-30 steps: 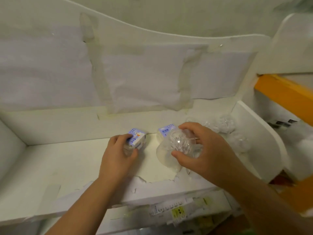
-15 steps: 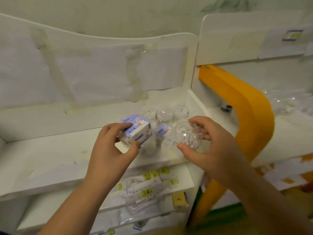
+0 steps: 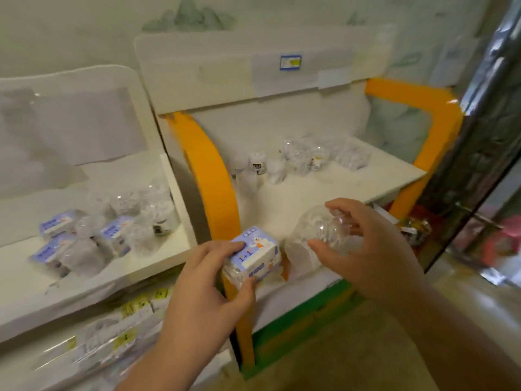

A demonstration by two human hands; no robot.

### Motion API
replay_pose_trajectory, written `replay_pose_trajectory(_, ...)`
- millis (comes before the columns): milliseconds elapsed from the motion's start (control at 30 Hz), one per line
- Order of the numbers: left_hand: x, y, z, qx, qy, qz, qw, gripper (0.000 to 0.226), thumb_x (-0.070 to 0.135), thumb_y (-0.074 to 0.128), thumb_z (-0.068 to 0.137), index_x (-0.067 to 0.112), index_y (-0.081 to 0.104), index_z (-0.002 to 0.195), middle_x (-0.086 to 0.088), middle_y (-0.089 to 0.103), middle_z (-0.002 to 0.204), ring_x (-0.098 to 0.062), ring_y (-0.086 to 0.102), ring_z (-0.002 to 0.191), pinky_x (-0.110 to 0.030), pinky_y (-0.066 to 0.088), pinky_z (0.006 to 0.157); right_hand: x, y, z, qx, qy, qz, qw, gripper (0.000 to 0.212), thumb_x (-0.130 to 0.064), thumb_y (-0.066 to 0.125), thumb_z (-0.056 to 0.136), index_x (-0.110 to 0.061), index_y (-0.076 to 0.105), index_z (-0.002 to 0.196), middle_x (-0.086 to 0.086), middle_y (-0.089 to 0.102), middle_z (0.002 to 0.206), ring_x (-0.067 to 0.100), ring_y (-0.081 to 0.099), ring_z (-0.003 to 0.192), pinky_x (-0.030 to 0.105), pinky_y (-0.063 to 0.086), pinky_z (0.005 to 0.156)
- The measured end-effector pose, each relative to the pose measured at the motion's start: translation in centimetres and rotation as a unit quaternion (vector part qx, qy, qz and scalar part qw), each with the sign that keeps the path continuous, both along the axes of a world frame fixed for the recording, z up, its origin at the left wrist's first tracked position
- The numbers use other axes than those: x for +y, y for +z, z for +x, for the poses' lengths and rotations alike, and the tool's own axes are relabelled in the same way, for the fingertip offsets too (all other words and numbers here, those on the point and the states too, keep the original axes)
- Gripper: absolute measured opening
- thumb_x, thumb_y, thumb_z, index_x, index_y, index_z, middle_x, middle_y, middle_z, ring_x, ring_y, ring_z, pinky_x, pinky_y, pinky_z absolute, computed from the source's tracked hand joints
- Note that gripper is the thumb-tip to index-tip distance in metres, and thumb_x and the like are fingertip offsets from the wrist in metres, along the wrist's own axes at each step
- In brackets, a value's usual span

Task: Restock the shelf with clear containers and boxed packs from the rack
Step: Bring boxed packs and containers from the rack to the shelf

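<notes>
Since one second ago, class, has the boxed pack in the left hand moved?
Yes. The boxed pack, gripped by the left hand, has left the white shelf and moved right, now before the orange upright.

A pale wall (image 3: 84, 29) runs behind two white shelving units, with a faint greenish painted motif (image 3: 194, 16) near the top. The left shelving unit (image 3: 17, 277) has a curved white back panel with taped paper sheets. The right shelving unit (image 3: 394, 176) is framed by thick orange uprights (image 3: 208, 170), and its back panel carries a small blue-edged label (image 3: 290, 62). A green strip (image 3: 304, 314) runs along its base. The floor (image 3: 352, 354) is glossy tan. At far right stands what may be a glass door (image 3: 496, 114), blurred.
</notes>
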State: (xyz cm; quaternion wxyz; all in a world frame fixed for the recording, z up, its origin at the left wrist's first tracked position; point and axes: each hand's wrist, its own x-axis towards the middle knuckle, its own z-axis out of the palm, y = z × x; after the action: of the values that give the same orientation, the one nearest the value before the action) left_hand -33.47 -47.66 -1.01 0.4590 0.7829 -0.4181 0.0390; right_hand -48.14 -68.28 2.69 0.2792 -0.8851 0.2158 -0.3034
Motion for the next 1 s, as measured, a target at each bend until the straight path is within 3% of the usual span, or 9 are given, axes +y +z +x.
replay_pose_trajectory(167,-7.2,-0.8,-0.6,0.007,-0.026,-0.022,0.999,0.048,0.021,0.078,0.076,0.037,0.057,0.116,0.017,0.053,0.115,-0.001,0.053,0.11,-0.012,0.043,0.086,-5.2,-1.3,-3.3,0.026,-0.072,0.009,0.997,0.064,-0.06,0.07,0.07,-0.043,0.046,0.127,-0.019,0.053,0.117,0.003,0.055,0.099,0.012,0.048,0.068)
replay_pose_trajectory(333,-14.2,-1.8,1.3,0.005,-0.014,-0.032,0.999,0.05,0.018,0.077,0.075,0.036,0.056,0.117,0.016,0.052,0.114,0.006,0.049,0.108,-0.004,0.036,0.087,-10.3,-1.8,-2.9,0.038,-0.078,0.006,0.996,0.058,-0.058,0.071,0.072,-0.051,0.043,0.122,-0.021,0.048,0.119,0.001,0.053,0.103,0.016,0.048,0.077)
replay_pose_trajectory(433,-18.1,-2.1,3.6,-0.001,0.009,-0.04,0.999,0.048,0.016,0.076,0.074,0.031,0.059,0.117,0.012,0.052,0.112,0.004,0.049,0.106,-0.002,0.032,0.088,-14.2,-1.6,-0.7,0.048,-0.073,0.0,0.996,0.059,-0.057,0.071,0.072,-0.048,0.044,0.124,-0.022,0.046,0.12,-0.001,0.05,0.103,0.012,0.044,0.076)
replay_pose_trajectory(533,-21.3,-2.2,6.0,0.011,0.025,-0.062,0.998,0.044,0.021,0.073,0.073,0.032,0.059,0.114,0.013,0.052,0.111,0.001,0.051,0.105,-0.015,0.041,0.091,-18.2,-1.4,2.2,0.062,-0.06,0.003,0.996,0.061,-0.05,0.076,0.074,-0.04,0.048,0.127,-0.018,0.048,0.121,0.001,0.049,0.107,0.007,0.04,0.077)
replay_pose_trajectory(600,-23.0,-2.1,7.3,0.021,0.035,-0.071,0.997,0.045,0.024,0.069,0.071,0.033,0.06,0.114,0.013,0.053,0.113,0.0,0.051,0.107,-0.024,0.046,0.091,-20.4,-1.5,4.5,0.067,-0.047,-0.012,0.997,0.061,-0.05,0.077,0.073,-0.041,0.048,0.126,-0.018,0.047,0.12,0.002,0.049,0.108,0.013,0.044,0.083)
replay_pose_trajectory(733,-25.4,-2.3,9.5,0.003,0.053,-0.067,0.996,0.049,0.018,0.073,0.071,0.03,0.061,0.116,0.009,0.054,0.115,0.004,0.049,0.108,-0.028,0.046,0.092,-24.2,-2.9,9.8,0.089,-0.007,-0.013,0.996,0.063,-0.048,0.077,0.075,-0.037,0.048,0.13,-0.013,0.046,0.123,0.001,0.048,0.103,0.02,0.046,0.09)
replay_pose_trajectory(1000,-27.9,-1.5,11.1,-0.008,0.099,-0.064,0.993,0.048,0.021,0.07,0.07,0.028,0.061,0.117,0.006,0.055,0.117,-0.005,0.053,0.111,-0.035,0.048,0.093,-28.2,-5.8,17.7,0.096,0.1,-0.019,0.99,0.058,-0.043,0.077,0.074,-0.035,0.054,0.127,-0.012,0.046,0.122,0.011,0.055,0.109,0.028,0.048,0.092)
